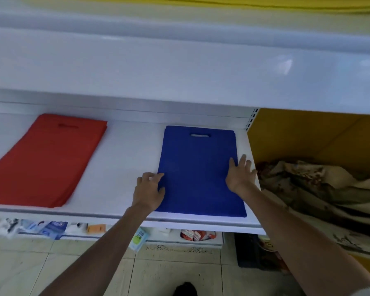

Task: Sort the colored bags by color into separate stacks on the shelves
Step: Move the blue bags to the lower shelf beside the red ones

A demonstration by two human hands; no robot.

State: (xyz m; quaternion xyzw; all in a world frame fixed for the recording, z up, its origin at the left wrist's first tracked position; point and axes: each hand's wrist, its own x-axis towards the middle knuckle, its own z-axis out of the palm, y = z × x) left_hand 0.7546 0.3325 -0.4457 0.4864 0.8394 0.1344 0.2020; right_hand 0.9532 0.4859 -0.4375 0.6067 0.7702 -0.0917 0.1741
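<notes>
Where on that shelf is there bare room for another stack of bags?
Bare shelf lies between the red stack and the blue stack. Crowded: the right hand covers the narrow strip right of blue; the left hand touches its left edge.

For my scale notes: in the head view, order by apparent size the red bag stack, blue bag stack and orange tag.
1. red bag stack and blue bag stack: look alike; wide-angle skew makes ranking them unsure.
2. orange tag: clearly smallest.

Crumpled patterned cloth [312, 189], small packets [51, 228], tiled floor [179, 272]
</notes>
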